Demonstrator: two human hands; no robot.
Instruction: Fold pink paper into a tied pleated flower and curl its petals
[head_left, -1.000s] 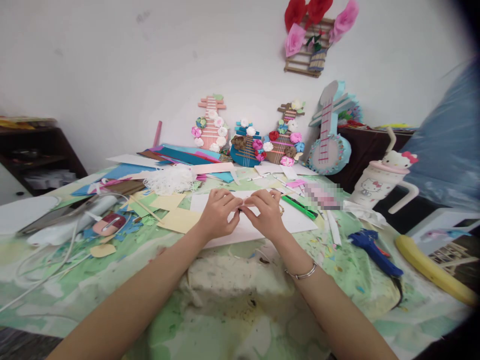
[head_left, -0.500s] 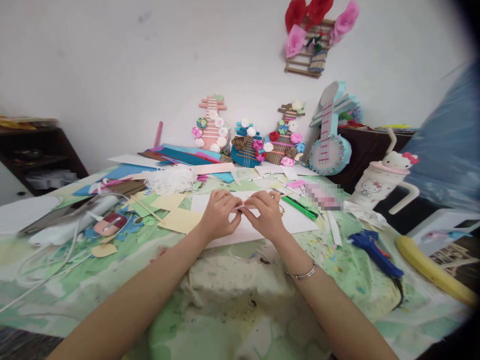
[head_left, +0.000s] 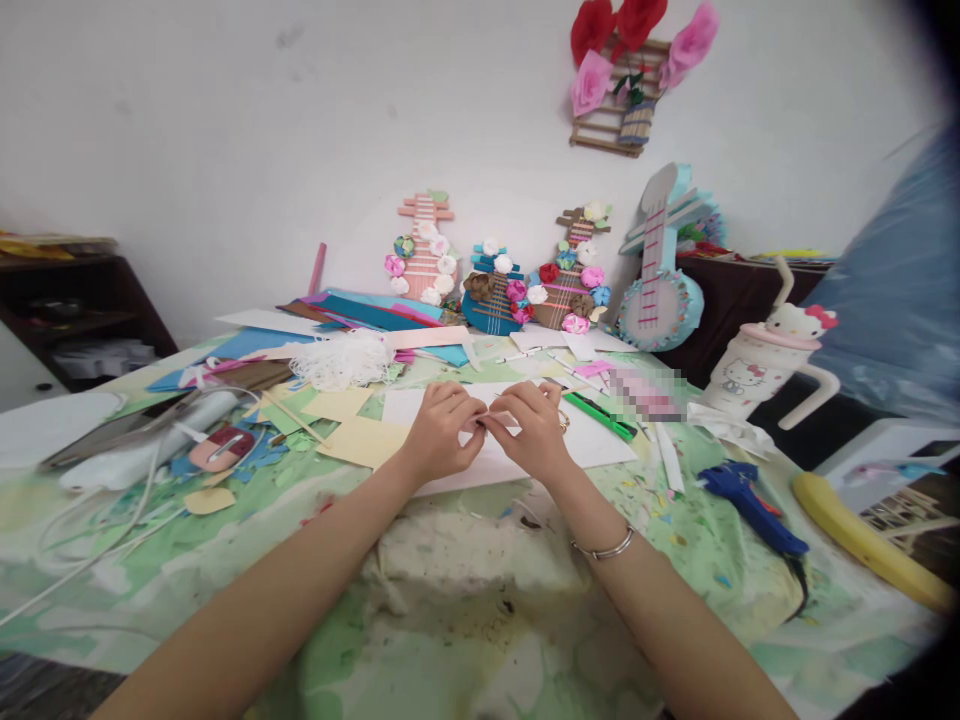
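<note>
My left hand (head_left: pixel 442 432) and my right hand (head_left: pixel 531 428) meet over a white sheet of paper (head_left: pixel 592 447). Thumbs and fingertips of both are pinched on a small, pale pink piece of paper (head_left: pixel 491 413), mostly covered by the fingers. How it is folded or shaped cannot be made out. A bracelet circles my right wrist. Just right of that hand, a green-and-black utility knife (head_left: pixel 600 415) lies across the sheet. Beside my left hand are pale yellow paper pieces (head_left: pixel 364 440).
To the right lie a blue glue gun (head_left: pixel 752 505) and a banana (head_left: pixel 862 535), with a tumbler (head_left: pixel 754 370) behind. Paper scraps, white cables and a white power strip (head_left: pixel 150 450) crowd the left. Several flower-covered paper instruments (head_left: pixel 491 305) lean against the wall.
The fingers have shifted slightly around the pink paper, and my left thumb sits a little lower. Everything else looks the same.
</note>
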